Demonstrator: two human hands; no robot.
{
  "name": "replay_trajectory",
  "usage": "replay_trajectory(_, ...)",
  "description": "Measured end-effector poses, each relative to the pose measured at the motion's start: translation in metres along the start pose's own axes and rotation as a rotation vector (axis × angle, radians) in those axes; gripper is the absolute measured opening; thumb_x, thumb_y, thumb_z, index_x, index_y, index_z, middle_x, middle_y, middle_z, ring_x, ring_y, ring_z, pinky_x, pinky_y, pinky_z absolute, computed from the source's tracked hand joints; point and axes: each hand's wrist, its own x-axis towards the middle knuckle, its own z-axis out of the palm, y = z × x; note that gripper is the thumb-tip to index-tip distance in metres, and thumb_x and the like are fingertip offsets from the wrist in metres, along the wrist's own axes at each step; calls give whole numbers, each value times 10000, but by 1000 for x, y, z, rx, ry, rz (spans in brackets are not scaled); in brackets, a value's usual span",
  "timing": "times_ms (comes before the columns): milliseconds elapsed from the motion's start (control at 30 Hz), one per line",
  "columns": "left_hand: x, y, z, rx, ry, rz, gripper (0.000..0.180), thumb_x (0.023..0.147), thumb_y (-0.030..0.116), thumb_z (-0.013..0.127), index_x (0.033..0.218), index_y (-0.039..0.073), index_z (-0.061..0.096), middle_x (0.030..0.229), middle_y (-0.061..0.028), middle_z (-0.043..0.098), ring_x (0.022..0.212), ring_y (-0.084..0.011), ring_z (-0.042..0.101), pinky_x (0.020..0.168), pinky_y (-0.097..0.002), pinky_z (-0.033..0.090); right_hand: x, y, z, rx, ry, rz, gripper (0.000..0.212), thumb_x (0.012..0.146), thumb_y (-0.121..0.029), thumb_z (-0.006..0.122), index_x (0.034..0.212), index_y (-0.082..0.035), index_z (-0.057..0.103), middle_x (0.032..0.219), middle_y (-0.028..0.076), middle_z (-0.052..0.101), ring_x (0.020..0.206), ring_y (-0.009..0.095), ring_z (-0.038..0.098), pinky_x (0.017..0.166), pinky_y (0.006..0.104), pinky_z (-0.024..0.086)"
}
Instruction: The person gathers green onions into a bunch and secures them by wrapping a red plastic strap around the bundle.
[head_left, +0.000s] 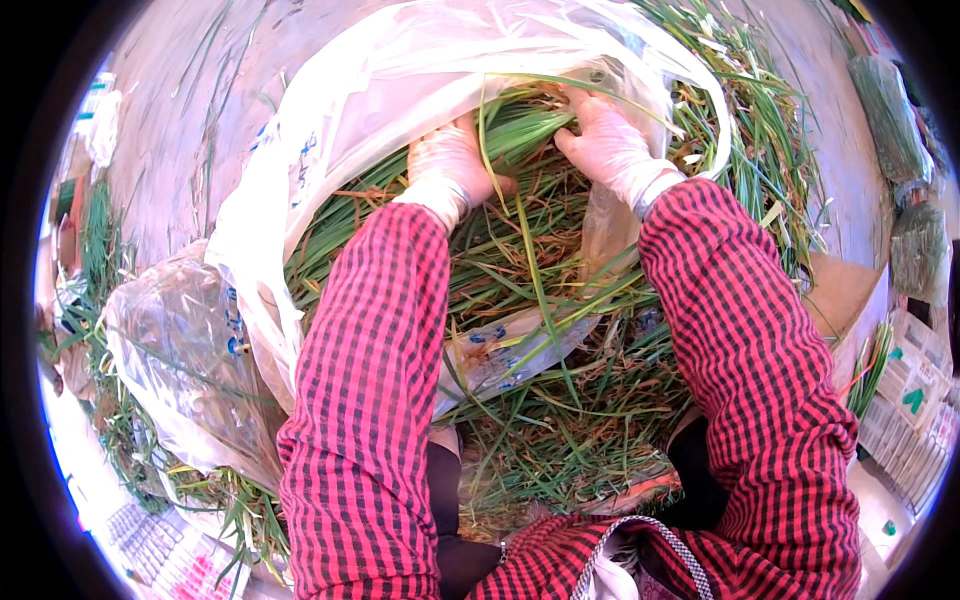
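Left hand [448,160] and right hand [608,142] reach forward inside the bag [235,225], both gripping green leaves [525,133].

left hand [446,158] with fingers partly hidden at grass [528,128], right hand [606,138] with fingertips hidden too, white bag [318,118] cut off up top, checked sleeves [370,370] cut off below, clear bag [185,345] with contents blurred

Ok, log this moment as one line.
left hand: at green leaf bunch | right hand: at same bunch | white plastic bag: open around both hands | grip: partly hidden
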Motion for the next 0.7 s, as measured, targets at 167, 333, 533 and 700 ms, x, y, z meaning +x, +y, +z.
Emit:
replay_trajectory(167, 14, -18, -5, -19, -70, -17, 979, 559, 477, 862, 1367, 77, 481, 1269, -181, 600, 1170, -329, 577, 988, -411, 453, 8, 1, -17, 311, -130, 170, 560, 823, -144, 558, 1377, -70, 521, 1250, 233, 609, 1190, 316, 575, 1021, 333, 418)
replay_trajectory(333, -10, 6, -20, 49, -245, -108, 662, 701, 418, 778, 1238, 77, 593, 1256, -168, 589, 1150, -337, 573, 934, -434, 476, 16, 11, -18, 600, -24, 272, 435, 896, -233, 608, 1267, -5, 599, 1171, 122, 663, 1090, 210, 598, 989, 304, 422)
replay_trajectory(533, -93, -3, 3, 131, 108, 267, 822, 547, 246, 857, 1287, 74, 544, 1320, -85, 526, 991, -294, 593, 831, -419, 495, 12, 0, -43, 808, -216, 145, 443, 955, -398, 582, 1184, -24, 651, 1069, 100, 684, 1022, 182, 609, 974, 281, 424)
replay_trajectory(700, -72, 6, 3, 111, 149, 234, 863, 545, 257, 861, 1319, 80, 523, 1339, -76, 514, 1011, -286, 585, 833, -414, 492, -12, -1, 13, 144, -173, -65, 631, 934, -459, 547, 1385, -22, 486, 1365, 231, 517, 1280, 343, 503, 1079, 393, 381)
